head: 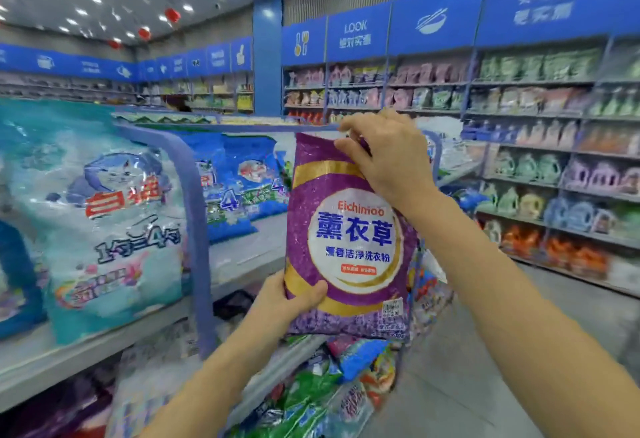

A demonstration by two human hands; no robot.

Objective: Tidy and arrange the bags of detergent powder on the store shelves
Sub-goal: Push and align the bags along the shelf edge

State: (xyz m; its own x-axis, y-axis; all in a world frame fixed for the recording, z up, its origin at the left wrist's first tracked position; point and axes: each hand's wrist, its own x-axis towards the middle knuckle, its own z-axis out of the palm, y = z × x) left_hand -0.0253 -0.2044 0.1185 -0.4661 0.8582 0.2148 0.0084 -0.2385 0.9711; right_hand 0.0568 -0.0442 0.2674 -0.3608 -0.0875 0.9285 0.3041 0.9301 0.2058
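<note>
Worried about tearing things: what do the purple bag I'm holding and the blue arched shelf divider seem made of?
The purple bag is likely thin printed plastic film, fairly matte: it dents under the thumb of the left hand and bunches where the right hand pinches its top. The blue arched divider, smooth-coated, holds an even curve: perhaps painted metal or plastic.

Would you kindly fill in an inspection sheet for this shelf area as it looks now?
Surface: grey shelf with a blue frame, partly bare.
Job's things: purple detergent bag held upright before the shelf; teal cat bag and blue bags stand on it.
Clutter: mixed bags heaped below.
Hands: left hand grips the purple bag's lower corner; right hand pinches its top.
Cables: nothing seen.
Surroundings: wall shelves of bottles, blue signs overhead.
</note>
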